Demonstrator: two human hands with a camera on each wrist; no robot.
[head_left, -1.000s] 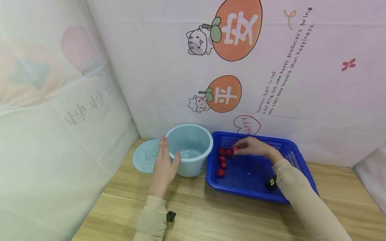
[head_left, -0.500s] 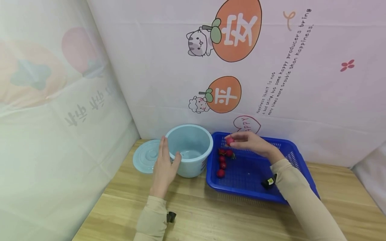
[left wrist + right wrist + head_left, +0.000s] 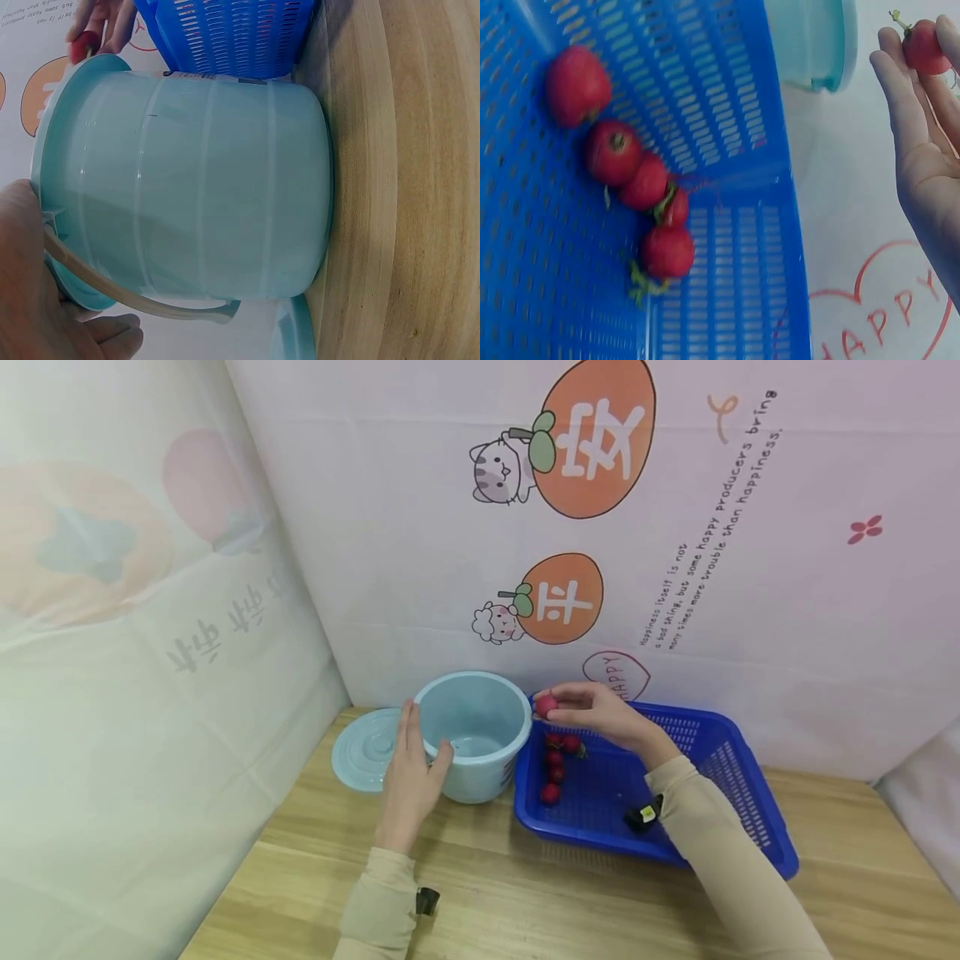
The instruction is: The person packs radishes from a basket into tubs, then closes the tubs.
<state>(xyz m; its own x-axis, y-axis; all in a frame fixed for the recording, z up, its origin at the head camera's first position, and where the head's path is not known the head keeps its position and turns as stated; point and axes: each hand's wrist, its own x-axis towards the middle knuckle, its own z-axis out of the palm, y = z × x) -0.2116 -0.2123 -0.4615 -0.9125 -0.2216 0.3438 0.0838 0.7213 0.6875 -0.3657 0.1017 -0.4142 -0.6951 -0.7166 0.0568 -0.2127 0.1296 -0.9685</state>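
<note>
Between the thumb and fingertips of my right hand (image 3: 603, 714) is a red radish (image 3: 546, 706), raised over the left back edge of the blue basket (image 3: 592, 827). The right wrist view shows that radish (image 3: 924, 49) with a short green stem. My left hand (image 3: 411, 781) rests against the near left side of a light blue bucket (image 3: 474, 781), fingers straight, thumb by the rim. In the left wrist view the bucket (image 3: 202, 187) has a pale handle (image 3: 135, 296) hanging close to that hand. Several more radishes (image 3: 555, 774) lie along the basket's left side.
A light blue lid (image 3: 365, 752) lies on the wooden table (image 3: 487, 893), left of the bucket. Bucket and basket stand side by side, close to the printed cloth backdrop (image 3: 412, 527). Another cloth (image 3: 150, 735) hangs along the left.
My right hand has lifted a radish from the group in the basket and carried it left toward the bucket rim. My left hand has stayed at the bucket.
</note>
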